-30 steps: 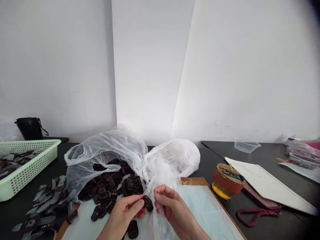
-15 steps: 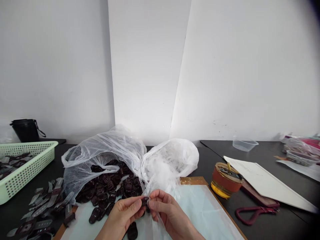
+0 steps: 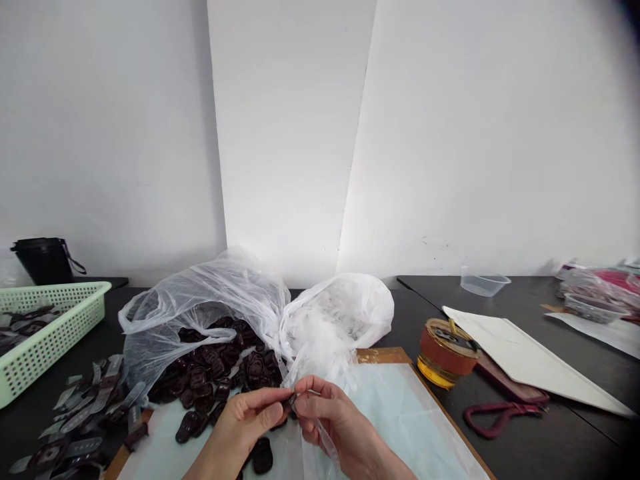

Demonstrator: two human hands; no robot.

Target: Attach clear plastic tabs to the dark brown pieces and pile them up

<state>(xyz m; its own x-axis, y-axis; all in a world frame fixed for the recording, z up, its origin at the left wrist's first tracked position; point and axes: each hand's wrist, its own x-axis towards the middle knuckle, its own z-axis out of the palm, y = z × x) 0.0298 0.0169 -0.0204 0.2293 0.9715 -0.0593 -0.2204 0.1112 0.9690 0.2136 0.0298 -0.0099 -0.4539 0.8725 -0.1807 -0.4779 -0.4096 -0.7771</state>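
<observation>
My left hand pinches a small dark brown plastic piece between thumb and fingers. My right hand meets it from the right, fingers closed on a clear plastic strip that hangs down from the pinch. Both hands hover low over a pale blue sheet on a wooden board. Just behind them lies an open clear bag spilling several dark brown pieces, and a second white bag holds clear strips.
A green basket with finished pieces stands at the left, with more such pieces loose on the black table. A round tin, red scissors, white paper and a clear tub lie to the right.
My two hands have come together, so the dark piece is now mostly hidden between the fingers. The view has shifted slightly right; the table's things have not moved.
</observation>
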